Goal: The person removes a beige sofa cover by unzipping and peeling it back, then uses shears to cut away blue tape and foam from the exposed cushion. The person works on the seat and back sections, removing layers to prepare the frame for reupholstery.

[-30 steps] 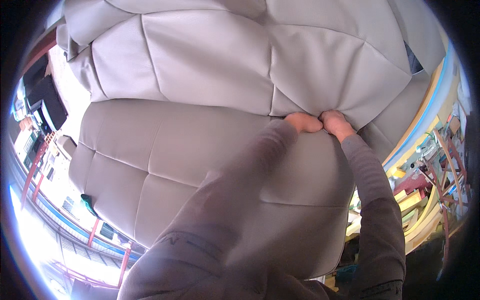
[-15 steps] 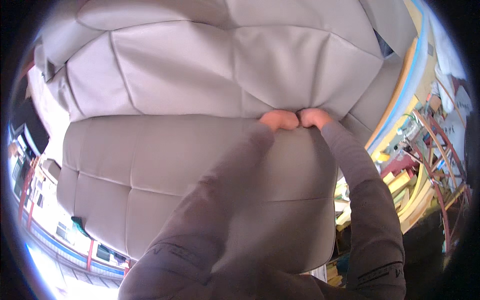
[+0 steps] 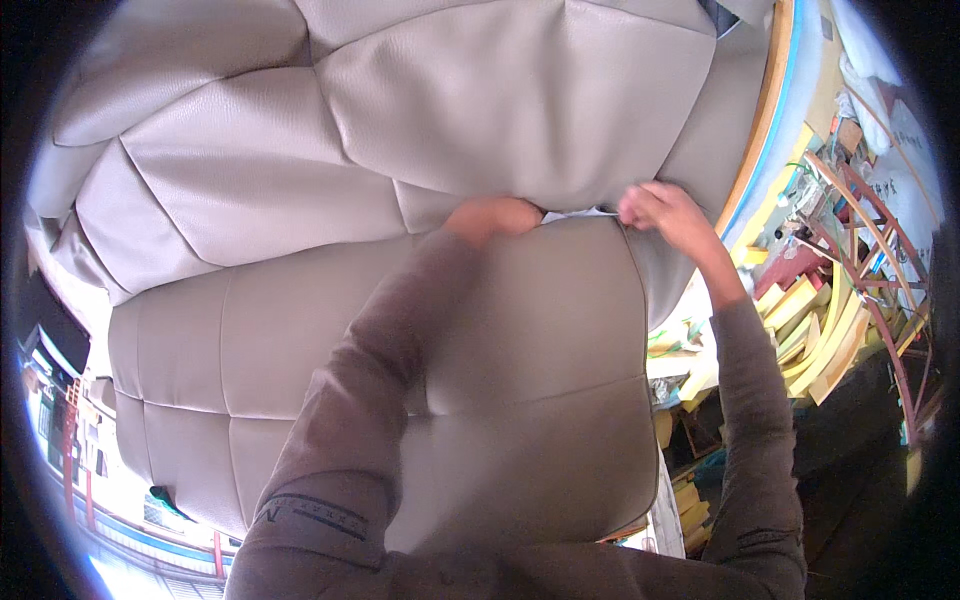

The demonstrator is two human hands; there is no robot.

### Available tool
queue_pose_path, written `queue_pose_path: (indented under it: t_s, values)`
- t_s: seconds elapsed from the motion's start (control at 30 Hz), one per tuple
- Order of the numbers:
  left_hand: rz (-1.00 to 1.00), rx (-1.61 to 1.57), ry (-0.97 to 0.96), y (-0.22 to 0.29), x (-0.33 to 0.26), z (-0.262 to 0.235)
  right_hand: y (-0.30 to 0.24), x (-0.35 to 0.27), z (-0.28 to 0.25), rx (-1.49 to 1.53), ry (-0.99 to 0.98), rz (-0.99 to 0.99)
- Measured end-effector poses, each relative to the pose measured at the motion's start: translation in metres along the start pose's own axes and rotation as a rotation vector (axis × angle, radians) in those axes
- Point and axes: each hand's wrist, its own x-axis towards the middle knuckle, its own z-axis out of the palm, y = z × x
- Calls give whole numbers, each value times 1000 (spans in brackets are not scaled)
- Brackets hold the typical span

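- Evidently your work lies along the seam line where the loose, wrinkled taupe leather-look cover meets the smoother, padded taupe cushion with its stitched cross-lines; the cover lies beyond the cushion, and the cushion lies nearer your body, beneath your forearms.
- Your left hand rests at that meeting line, fingers curled inward at the cover's near edge; the fingertips are hidden, so I cannot tell whether they pinch anything.
- Your right hand is apart from the left, toward the cushion's far right corner, with its fingers bent together; it is blurred, and I cannot tell whether the material is caught between them.
- Between your hands a narrow white strip shows in the gap; its material is too small to make out.
- The cover should handle as soft and floppy, its creases suggesting little stiffness; its smooth face may slide under dry fingers, so a full pinch on the edge would probably serve better than a flat palm.
- The cushion looks springy and bulkier, likely to yield when pressed; its right edge, near your right hand, seems the firmest hold.
- Off to your right lie curved yellow offcuts, past the cushion's side.
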Motion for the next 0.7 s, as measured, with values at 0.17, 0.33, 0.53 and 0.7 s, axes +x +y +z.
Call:
queue_pose_path:
  t_s: [0.17, 0.33, 0.53, 0.7]
  values:
    - [179, -147, 200, 48, -54, -28, 7, -19, 31, -407, 340, 71]
    - [61, -363, 77, 86, -83, -56, 18, 30, 42, -496, 469, 8]
    - [16, -466, 140, 88, -88, -51, 24, 20, 43, -594, 571, -69]
    - [185, -328, 318, 67, -76, -36, -3, 18, 55, -518, 584, -247]
